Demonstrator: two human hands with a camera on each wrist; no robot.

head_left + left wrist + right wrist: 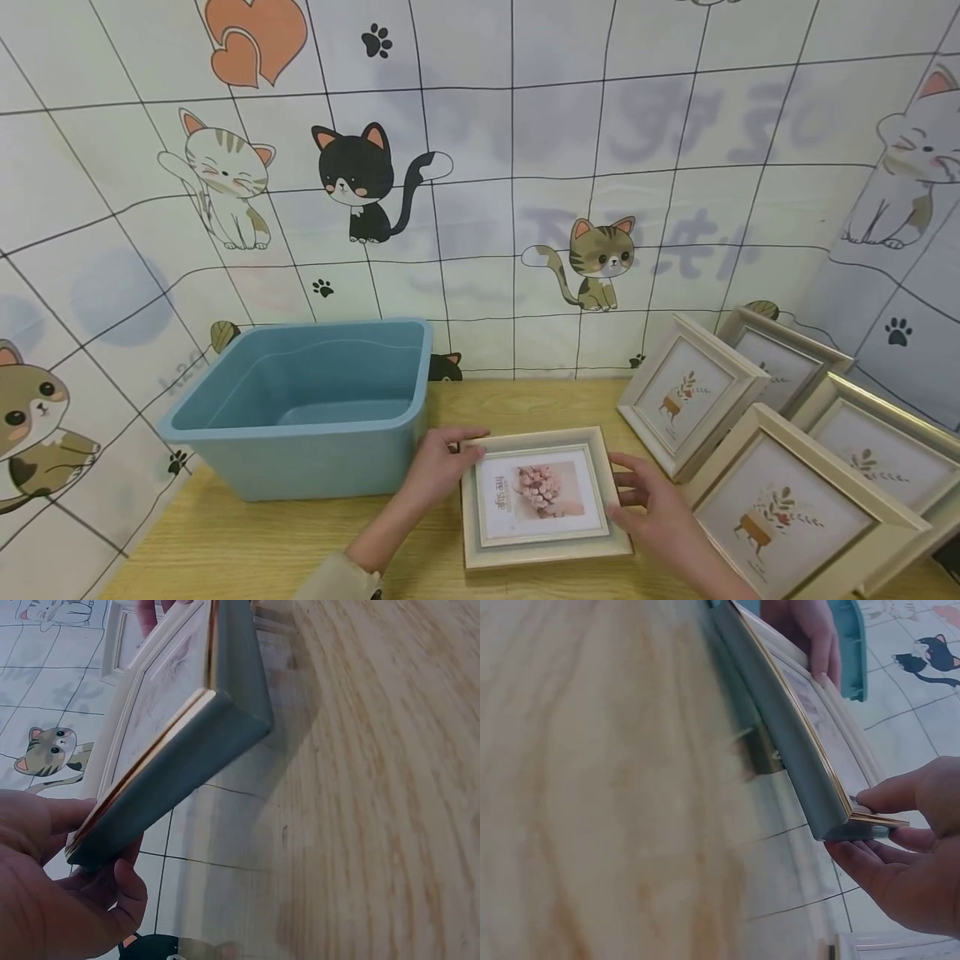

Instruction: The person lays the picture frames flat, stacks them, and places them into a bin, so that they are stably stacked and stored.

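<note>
A cream picture frame (621, 546) with a pink flower print is held between both hands, its print turned sideways. My left hand (437, 471) grips the frame's left edge, thumb and fingers on either side of it in the left wrist view. Opposite it, my right hand (654, 502) pinches the right edge near a corner. Both wrist views show the frame tilted, its side wall (784, 742) grey-blue with a thin gold line, and a gap between it and the wooden table (375, 787). The back of the frame is mostly hidden.
To the left stands a blue plastic tub (300, 431), close to my left hand. Several cream and gold frames with plant prints lean at the right, among them a front frame (832, 471) near my right forearm. Behind is a cat-patterned wall covering (480, 208).
</note>
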